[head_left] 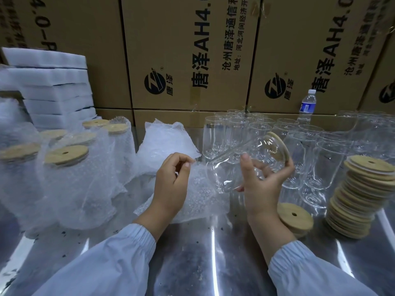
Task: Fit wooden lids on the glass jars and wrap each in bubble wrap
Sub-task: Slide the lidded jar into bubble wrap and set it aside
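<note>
My right hand (261,182) grips a clear glass jar (233,165) held tilted above the steel table, its wooden lid (277,149) fitted and pointing up to the right. My left hand (171,180) pinches the edge of a bubble wrap sheet (198,199) that lies on the table just left of and under the jar. More bubble wrap (164,144) stands bunched behind my left hand. Several open glass jars (299,146) stand at the back right. A tall leaning stack of wooden lids (359,195) is at the far right.
Several wrapped, lidded jars (66,167) crowd the left side. Two loose lids (295,216) lie beside my right wrist. White foam sheets (53,86) are piled at back left. A water bottle (307,105) stands against the cardboard boxes (192,50) behind the table (203,253).
</note>
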